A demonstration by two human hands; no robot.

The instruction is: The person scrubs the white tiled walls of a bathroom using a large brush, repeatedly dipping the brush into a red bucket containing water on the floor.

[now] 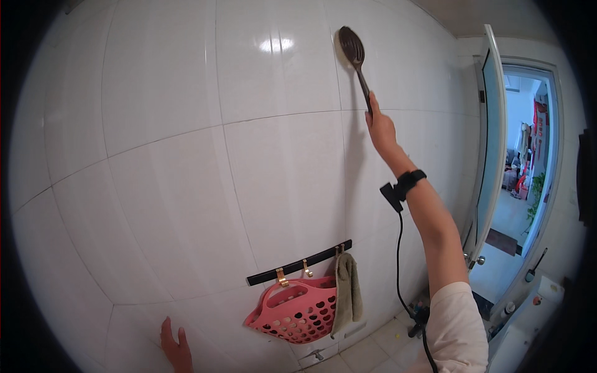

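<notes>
Raised high against the white tiled wall [280,168], my right hand [380,127] is closed round the handle of a dark brown long-handled brush [352,46]. Its oval head has grooves on the back, and a pale edge, apparently bristles, shows on the wall side. The head is at the wall, near an upright tile joint. A black strap with a small device [401,189] sits on my right wrist, and a black cable runs down from it. Low at the left, my left hand [176,348] holds nothing, its thumb and fingers apart, near the wall.
Below hangs a black hook rail [298,262] with gold hooks. A pink perforated basket [298,311] and a grey-green towel [348,289] hang from it. A small tap [317,355] is underneath. At the right stand an open door [488,143] and a white toilet [528,323].
</notes>
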